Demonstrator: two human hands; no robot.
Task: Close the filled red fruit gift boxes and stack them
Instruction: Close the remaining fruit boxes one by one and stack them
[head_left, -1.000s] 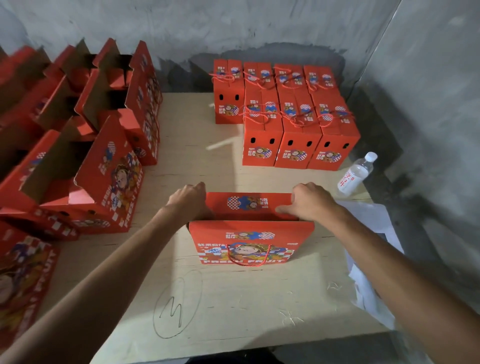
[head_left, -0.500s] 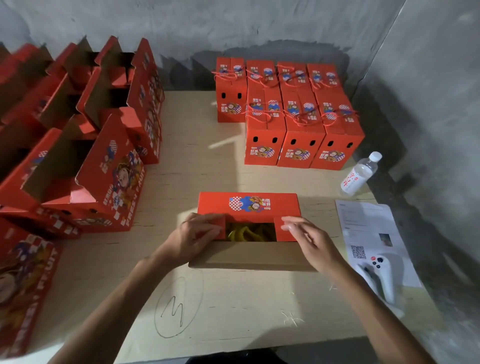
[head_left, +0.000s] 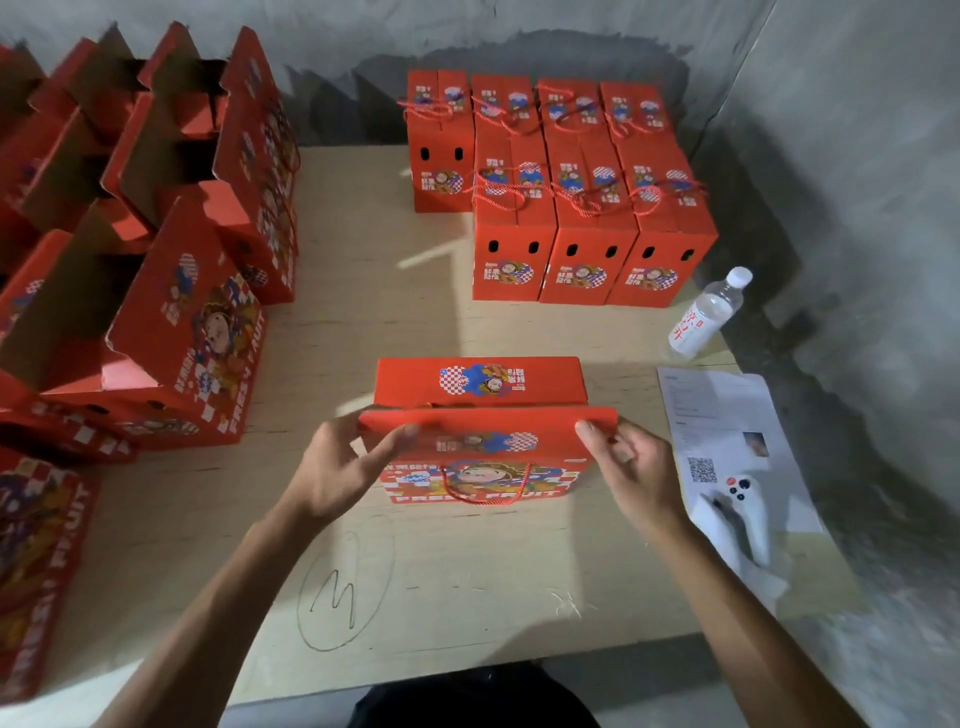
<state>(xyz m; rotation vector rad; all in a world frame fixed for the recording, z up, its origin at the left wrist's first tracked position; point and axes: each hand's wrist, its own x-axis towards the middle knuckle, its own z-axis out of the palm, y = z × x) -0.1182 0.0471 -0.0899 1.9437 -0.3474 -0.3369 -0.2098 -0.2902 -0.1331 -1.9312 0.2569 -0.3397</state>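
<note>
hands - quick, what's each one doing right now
Left hand: pinches the left end of the near flap of the red box.
Right hand: grips the right end of the same flap.

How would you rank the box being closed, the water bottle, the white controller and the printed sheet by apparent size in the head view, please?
1. Box being closed
2. Printed sheet, partly covered by the controller
3. Water bottle and white controller: these look alike, and the controller lies nearer the camera, so unranked.
</note>
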